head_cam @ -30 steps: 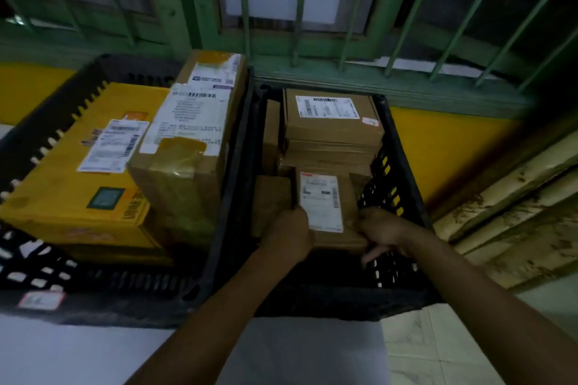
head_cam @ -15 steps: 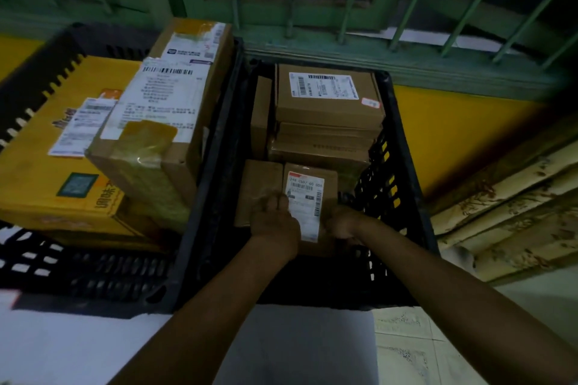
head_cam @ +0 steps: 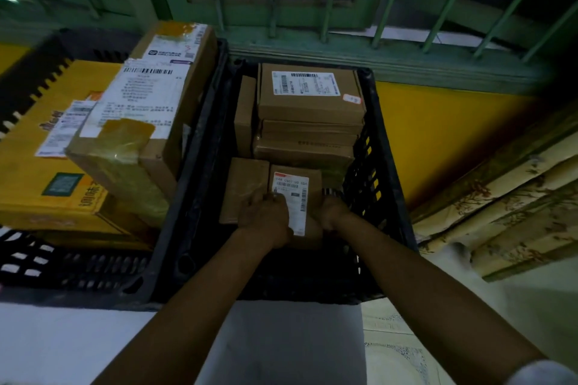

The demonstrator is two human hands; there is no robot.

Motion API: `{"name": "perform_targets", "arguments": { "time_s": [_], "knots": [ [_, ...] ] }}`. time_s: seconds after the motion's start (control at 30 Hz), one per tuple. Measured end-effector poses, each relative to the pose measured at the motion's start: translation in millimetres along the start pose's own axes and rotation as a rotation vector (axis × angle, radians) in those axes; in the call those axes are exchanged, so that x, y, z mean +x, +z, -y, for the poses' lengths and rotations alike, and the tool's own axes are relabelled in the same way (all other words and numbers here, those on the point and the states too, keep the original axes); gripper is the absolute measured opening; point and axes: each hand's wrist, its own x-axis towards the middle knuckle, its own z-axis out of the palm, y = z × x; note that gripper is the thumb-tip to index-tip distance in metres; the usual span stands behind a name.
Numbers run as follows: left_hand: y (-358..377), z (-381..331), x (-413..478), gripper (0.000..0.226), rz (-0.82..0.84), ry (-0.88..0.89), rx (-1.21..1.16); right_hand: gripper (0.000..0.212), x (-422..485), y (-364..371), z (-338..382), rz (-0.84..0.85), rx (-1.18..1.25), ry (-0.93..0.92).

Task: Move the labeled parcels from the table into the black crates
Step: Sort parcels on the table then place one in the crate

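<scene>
The small labelled parcel (head_cam: 295, 194) has gone down since a second ago. Then it was held up, tilted, its lower end in front of the plain brown parcel (head_cam: 244, 184). Now it sits sunk about level with that parcel, side by side and touching along its right edge. The left hand (head_cam: 266, 219) has slid from the lower corner onto the parcel's face, just beside the plain brown parcel. The right hand (head_cam: 331, 212), whose fingers were spread out underneath, now has them tucked down the side away from it.

Head-worn camera looks steeply down, close over the black crate (head_cam: 387, 147).
</scene>
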Motion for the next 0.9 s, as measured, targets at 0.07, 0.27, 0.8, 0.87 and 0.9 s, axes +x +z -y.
{"name": "perform_targets", "arguments": {
  "time_s": [0.07, 0.27, 0.8, 0.87, 0.9],
  "knots": [
    [-0.1, -0.2, 0.8, 0.077, -0.008, 0.011, -0.056, 0.05, 2.4, -4.7, -1.2, -0.002, 0.023, 0.03],
    [-2.0, -3.1, 0.5, 0.063, -0.056, 0.086, -0.292, 0.034, 2.4, -17.7, -13.2, -0.14, -0.128, 0.093],
    [-2.7, -5.2, -9.9, 0.034, 0.0, 0.556, -0.399, 0.057, 1.8, -3.0, 11.2, 0.047, 0.669, 0.108],
    [-4.2, 4.2, -4.9, 0.062, -0.028, 0.531, -0.212, 0.052, 1.8, -5.5, 14.5, 0.029, 0.613, 0.115],
    [-3.2, 2.4, -4.3, 0.078, 0.003, 0.481, -0.043, 0.048, 0.9, -6.5, 16.6, 0.026, 0.587, 0.128]
  ]
}}
